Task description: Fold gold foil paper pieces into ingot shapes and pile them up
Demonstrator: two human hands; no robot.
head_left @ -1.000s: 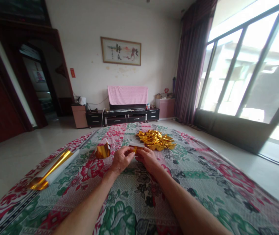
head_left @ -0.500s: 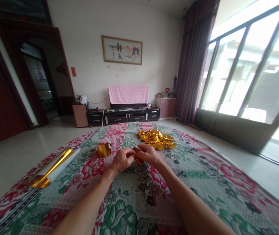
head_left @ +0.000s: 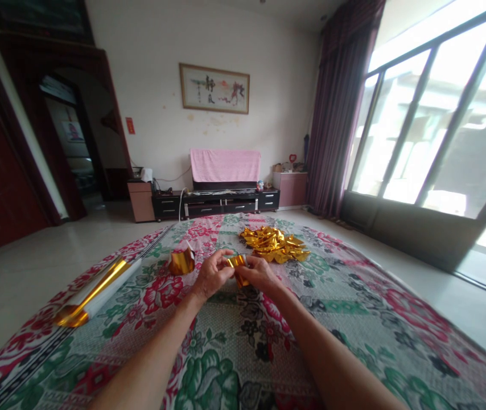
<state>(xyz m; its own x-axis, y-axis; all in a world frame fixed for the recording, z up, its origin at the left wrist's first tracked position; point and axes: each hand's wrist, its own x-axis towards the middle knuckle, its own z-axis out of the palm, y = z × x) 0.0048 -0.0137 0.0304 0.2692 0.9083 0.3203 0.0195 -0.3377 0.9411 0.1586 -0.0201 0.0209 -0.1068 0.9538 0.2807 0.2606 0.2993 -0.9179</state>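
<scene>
Both my hands meet over a floral cloth point(head_left: 243, 353) spread on the floor. My left hand point(head_left: 212, 274) and my right hand point(head_left: 259, 273) each pinch one small folded piece of gold foil paper point(head_left: 237, 262) held between them, a little above the cloth. Just beyond lies a heap of folded gold foil pieces point(head_left: 274, 244). To the left of my left hand stands a curled gold foil sheet point(head_left: 180, 262).
A long stack of gold and white foil sheets point(head_left: 93, 291) lies at the cloth's left edge. A dark TV cabinet point(head_left: 213, 202) with a pink cover stands at the far wall. Large sliding windows point(head_left: 431, 131) fill the right side. Tiled floor surrounds the cloth.
The hands have lifted the gold piece slightly off the cloth and turned it, so its folded gold face now shows between the fingertips.
</scene>
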